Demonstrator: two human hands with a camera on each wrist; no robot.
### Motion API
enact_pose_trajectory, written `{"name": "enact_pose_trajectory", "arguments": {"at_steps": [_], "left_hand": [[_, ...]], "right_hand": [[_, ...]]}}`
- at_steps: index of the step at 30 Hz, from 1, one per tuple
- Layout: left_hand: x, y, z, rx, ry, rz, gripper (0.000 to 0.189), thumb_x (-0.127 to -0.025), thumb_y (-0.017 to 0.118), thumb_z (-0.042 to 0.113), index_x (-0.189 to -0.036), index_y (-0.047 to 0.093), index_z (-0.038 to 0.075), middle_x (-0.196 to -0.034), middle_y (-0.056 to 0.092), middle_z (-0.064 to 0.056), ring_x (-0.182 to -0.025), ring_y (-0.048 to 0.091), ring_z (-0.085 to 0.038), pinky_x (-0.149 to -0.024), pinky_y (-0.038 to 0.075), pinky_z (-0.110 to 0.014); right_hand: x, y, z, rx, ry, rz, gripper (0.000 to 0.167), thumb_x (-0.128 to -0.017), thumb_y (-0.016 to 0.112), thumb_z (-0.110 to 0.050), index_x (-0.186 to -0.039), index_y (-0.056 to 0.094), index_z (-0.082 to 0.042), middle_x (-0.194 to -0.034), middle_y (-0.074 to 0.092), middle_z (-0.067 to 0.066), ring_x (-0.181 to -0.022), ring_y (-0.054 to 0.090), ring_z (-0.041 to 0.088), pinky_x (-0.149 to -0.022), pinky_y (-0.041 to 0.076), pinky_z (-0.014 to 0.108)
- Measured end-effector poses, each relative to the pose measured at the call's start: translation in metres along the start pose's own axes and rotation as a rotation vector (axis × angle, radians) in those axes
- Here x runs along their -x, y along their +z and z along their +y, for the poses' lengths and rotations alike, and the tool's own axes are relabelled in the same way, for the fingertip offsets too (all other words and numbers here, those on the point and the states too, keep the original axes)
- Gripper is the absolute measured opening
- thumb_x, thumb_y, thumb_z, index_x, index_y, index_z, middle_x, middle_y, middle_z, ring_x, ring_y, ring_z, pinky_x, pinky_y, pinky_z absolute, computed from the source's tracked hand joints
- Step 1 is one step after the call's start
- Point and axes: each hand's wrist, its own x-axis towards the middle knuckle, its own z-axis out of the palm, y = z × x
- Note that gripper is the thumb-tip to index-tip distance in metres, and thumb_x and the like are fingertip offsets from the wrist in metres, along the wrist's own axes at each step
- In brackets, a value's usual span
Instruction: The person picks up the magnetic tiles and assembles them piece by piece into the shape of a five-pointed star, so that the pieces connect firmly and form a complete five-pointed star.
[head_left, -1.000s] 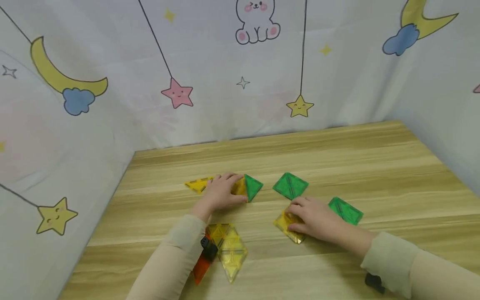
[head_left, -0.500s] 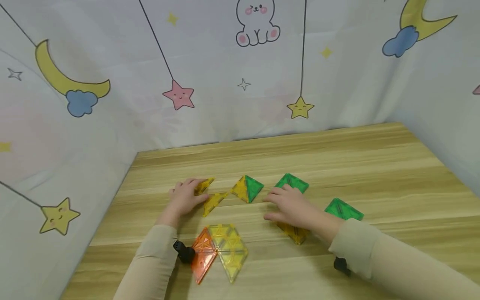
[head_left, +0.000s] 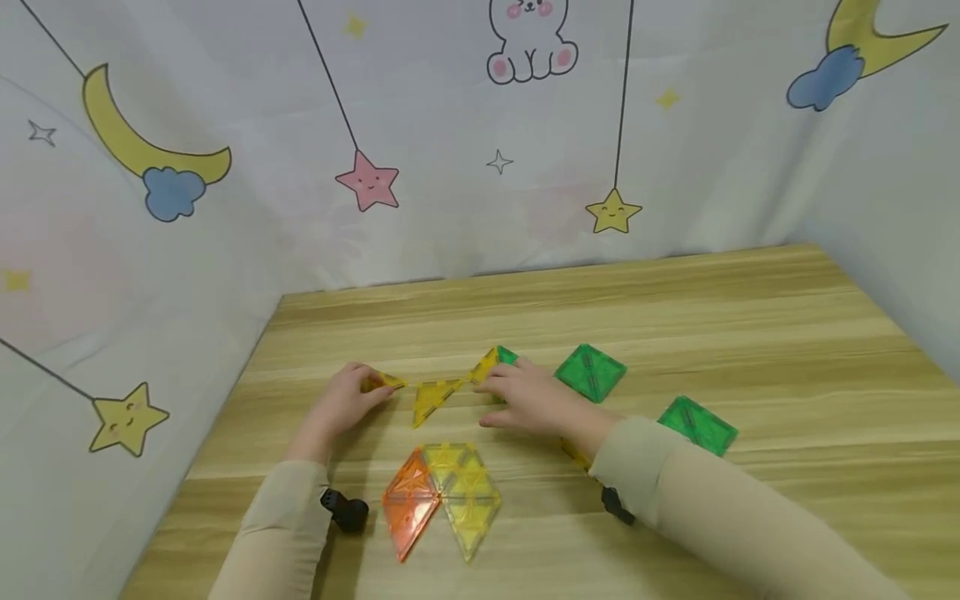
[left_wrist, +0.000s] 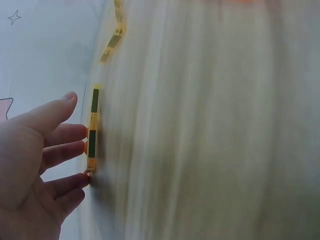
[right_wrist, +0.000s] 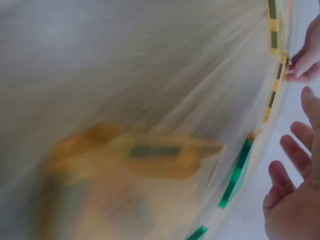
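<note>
My left hand (head_left: 345,404) lies at the left end of a row of see-through magnetic tiles, its fingers on a yellow triangle tile (head_left: 390,381). In the left wrist view those fingertips touch the tile's edge (left_wrist: 92,135), while the thumb stands apart. Beside it lies a second yellow triangle (head_left: 431,398). My right hand (head_left: 536,400) reaches over a joined pair, one yellow triangle (head_left: 483,364) and one green triangle (head_left: 507,355), partly hiding them. Its fingers are spread and hold nothing in the right wrist view, close to the green tile (right_wrist: 236,172).
Nearer me lie joined yellow tiles (head_left: 468,500) and orange tiles (head_left: 408,504). Two green tile pairs (head_left: 591,372) lie on the right of the wooden table (head_left: 720,317). A yellow tile (head_left: 574,452) is partly hidden under my right forearm. Printed cloth (head_left: 435,233) hangs behind.
My left hand has moved left from the yellow-green pair to the leftmost yellow triangle, which now sits lower. My right hand has left the near yellow tile and moved left to the yellow-green pair.
</note>
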Motion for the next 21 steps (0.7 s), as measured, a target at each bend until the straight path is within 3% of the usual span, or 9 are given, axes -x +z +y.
{"name": "enact_pose_trajectory", "arguments": {"at_steps": [5,8,11,15,18,21], "left_hand": [[0.010,-0.001,-0.004,-0.004,0.038,-0.004,0.019,-0.087,0.067,0.025,-0.092,0.065,0.007,-0.106,0.057,-0.016,-0.097,0.055,-0.034,-0.085,0.042,-0.050],[0.014,-0.001,-0.003,-0.052,0.044,0.010,0.017,-0.086,0.069,0.026,-0.089,0.065,0.010,-0.109,0.057,-0.015,-0.101,0.052,-0.036,-0.088,0.038,-0.052],[0.021,-0.002,-0.005,-0.102,-0.001,0.035,0.015,-0.085,0.069,0.028,-0.091,0.066,0.015,-0.114,0.055,-0.015,-0.107,0.046,-0.039,-0.089,0.031,-0.056],[0.025,-0.001,-0.008,-0.117,-0.057,0.066,0.017,-0.087,0.066,0.033,-0.096,0.065,0.018,-0.115,0.051,-0.015,-0.107,0.042,-0.040,-0.085,0.028,-0.057],[0.025,0.000,-0.008,-0.114,-0.088,0.077,0.025,-0.088,0.065,0.035,-0.102,0.063,0.014,-0.116,0.050,-0.019,-0.107,0.043,-0.042,-0.085,0.028,-0.057],[0.024,0.001,-0.007,-0.122,-0.135,0.080,0.034,-0.088,0.064,0.035,-0.110,0.060,0.009,-0.122,0.048,-0.023,-0.112,0.041,-0.045,-0.087,0.027,-0.059]], "right_hand": [[-0.025,0.006,-0.009,0.022,0.000,-0.046,0.052,-0.089,0.061,-0.044,-0.133,0.054,-0.016,-0.133,0.050,0.005,-0.116,0.045,0.030,-0.092,0.038,0.045],[-0.037,0.011,-0.012,0.046,0.023,-0.069,0.053,-0.090,0.059,-0.044,-0.135,0.052,-0.018,-0.136,0.048,0.002,-0.114,0.043,0.027,-0.088,0.039,0.043],[-0.048,0.013,-0.017,0.089,0.051,-0.106,0.051,-0.092,0.057,-0.044,-0.137,0.050,-0.022,-0.139,0.045,-0.001,-0.110,0.042,0.025,-0.086,0.038,0.040],[-0.053,0.015,-0.023,0.199,0.029,-0.129,0.045,-0.094,0.054,-0.040,-0.136,0.051,-0.023,-0.138,0.046,-0.003,-0.107,0.045,0.023,-0.084,0.039,0.037],[-0.052,0.018,-0.026,0.272,-0.012,-0.118,0.041,-0.095,0.052,-0.039,-0.133,0.054,-0.023,-0.133,0.049,-0.001,-0.106,0.047,0.022,-0.085,0.040,0.036],[-0.050,0.019,-0.027,0.256,-0.035,-0.098,0.036,-0.096,0.052,-0.036,-0.128,0.059,-0.020,-0.124,0.053,0.002,-0.102,0.048,0.021,-0.084,0.041,0.034]]}}
